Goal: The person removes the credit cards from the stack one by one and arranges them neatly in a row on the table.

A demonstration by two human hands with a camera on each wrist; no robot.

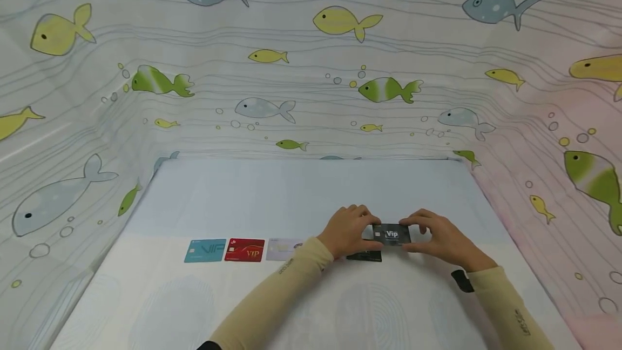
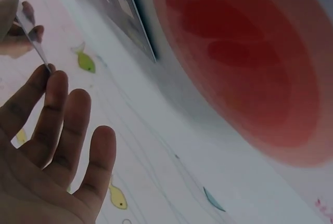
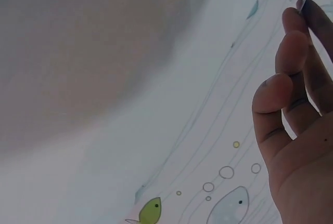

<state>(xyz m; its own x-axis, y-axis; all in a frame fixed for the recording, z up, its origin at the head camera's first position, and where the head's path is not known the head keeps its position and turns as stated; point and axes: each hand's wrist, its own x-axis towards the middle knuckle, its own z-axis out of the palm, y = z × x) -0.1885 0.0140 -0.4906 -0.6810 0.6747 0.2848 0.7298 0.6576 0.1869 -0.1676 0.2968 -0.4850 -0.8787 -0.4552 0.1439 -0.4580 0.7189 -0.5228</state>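
Note:
A dark VIP card (image 1: pixel 391 235) is held by both hands above the table, its printed face toward the head camera. My left hand (image 1: pixel 346 233) pinches the left end between thumb and fingers, while my right hand (image 1: pixel 441 237) pinches the right end the same way. Both wrist views show the held card (image 2: pixel 35 42) nearly edge-on at the fingertips. Just below it, a black card (image 1: pixel 365 256) lies on the table, partly covered by the left hand. Further left lie a blue VIP card (image 1: pixel 205 251), a red VIP card (image 1: pixel 244 250) and a pale card (image 1: pixel 282 249), overlapped by the left sleeve.
The cards lie in a row across the white table (image 1: pixel 243 307). Fish-patterned sheeting (image 1: pixel 301 80) encloses its back and sides. The left forearm crosses over the row and may hide more of it. In the left wrist view, a blurred red oval (image 2: pixel 244 68) fills the upper right.

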